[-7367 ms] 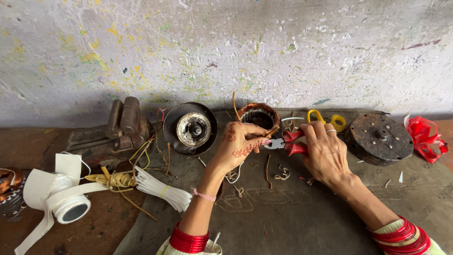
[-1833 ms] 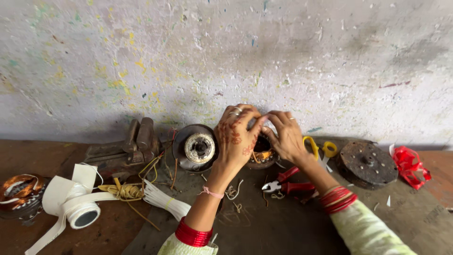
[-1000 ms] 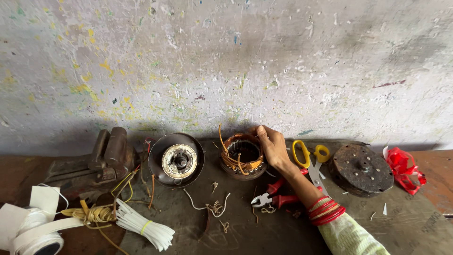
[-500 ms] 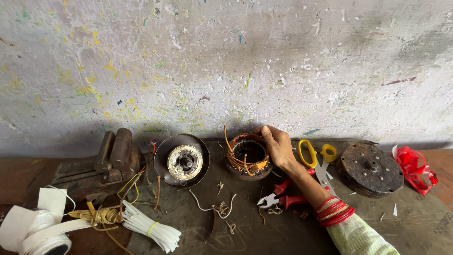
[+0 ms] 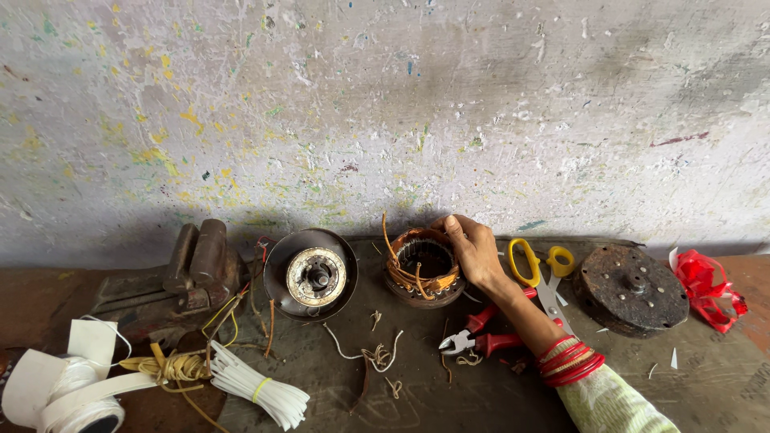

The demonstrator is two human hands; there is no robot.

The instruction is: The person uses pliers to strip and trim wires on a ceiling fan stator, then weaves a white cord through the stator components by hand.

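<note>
At tabletop centre, right hand (image 5: 475, 250) on a copper-wound stator (image 5: 423, 268).
Grip pinches its rim at 2 o'clock; red-handled cutters (image 5: 480, 334) lie at 5 o'clock.

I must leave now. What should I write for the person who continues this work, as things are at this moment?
Right hand: grip on the rim of the wound coil. Left hand: out of view.
Coil sits upright on the mat, wire ends sticking up. Pliers lie in front of it, scissors to its right, round cover to its left.
Done: wire scraps cut. Left: loose wire ends.
</note>
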